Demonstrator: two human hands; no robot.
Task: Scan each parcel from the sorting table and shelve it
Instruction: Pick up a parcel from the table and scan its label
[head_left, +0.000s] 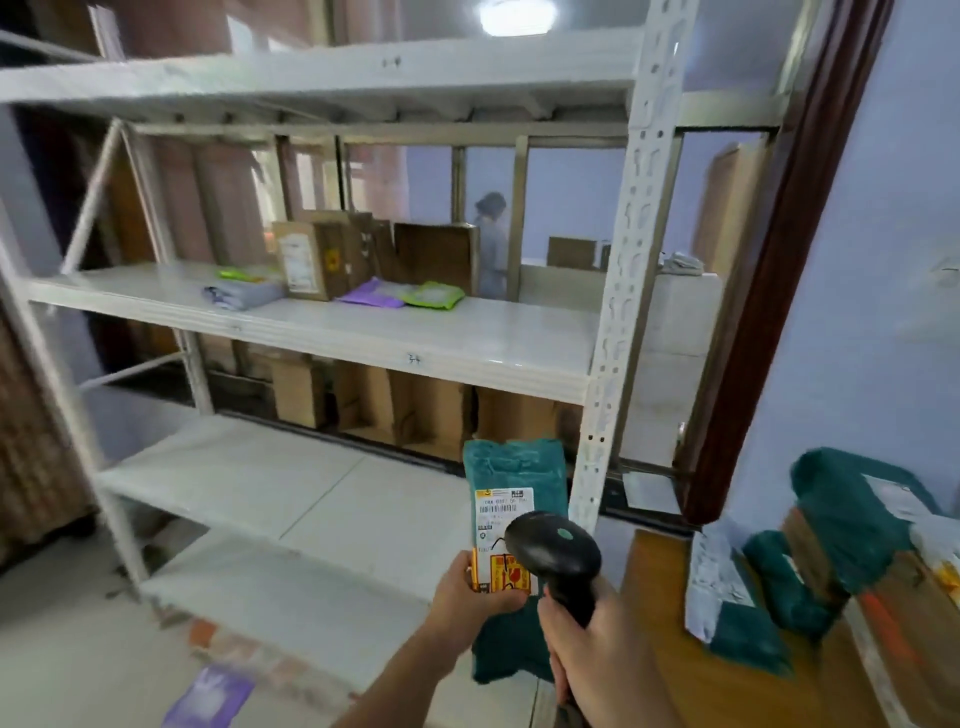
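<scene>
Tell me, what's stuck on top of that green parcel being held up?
On the green parcel is a white shipping label with a barcode, and an orange sticker below it. The black scanner in the right hand covers part of them; the left hand grips the parcel.

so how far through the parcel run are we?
Done: several boxes and flat mailers sit on the white middle shelf. In hand: left hand holds a teal poly-bag parcel, right hand aims the black handheld scanner at its label. Left: more teal bags on the wooden table.
</scene>
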